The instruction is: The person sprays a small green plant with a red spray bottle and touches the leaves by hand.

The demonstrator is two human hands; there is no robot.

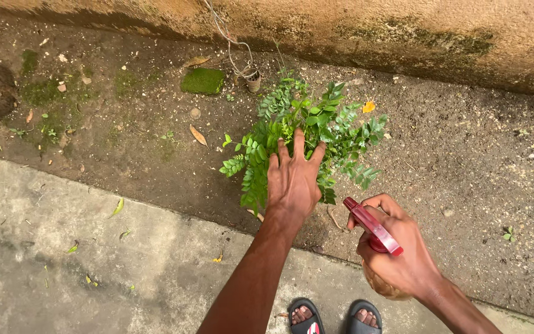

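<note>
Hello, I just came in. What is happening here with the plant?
A person stands on a concrete edge in sandals, bent over a small leafy plant growing in bare soil beside a wall. The left hand is spread flat on the leaves. The right hand grips a spray bottle with a red trigger head, its nozzle pointed toward the plant.

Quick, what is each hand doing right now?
Left hand: open, fingers spread, resting on the small green plant.
Right hand: closed around a red spray bottle, nozzle towards the plant.
</note>
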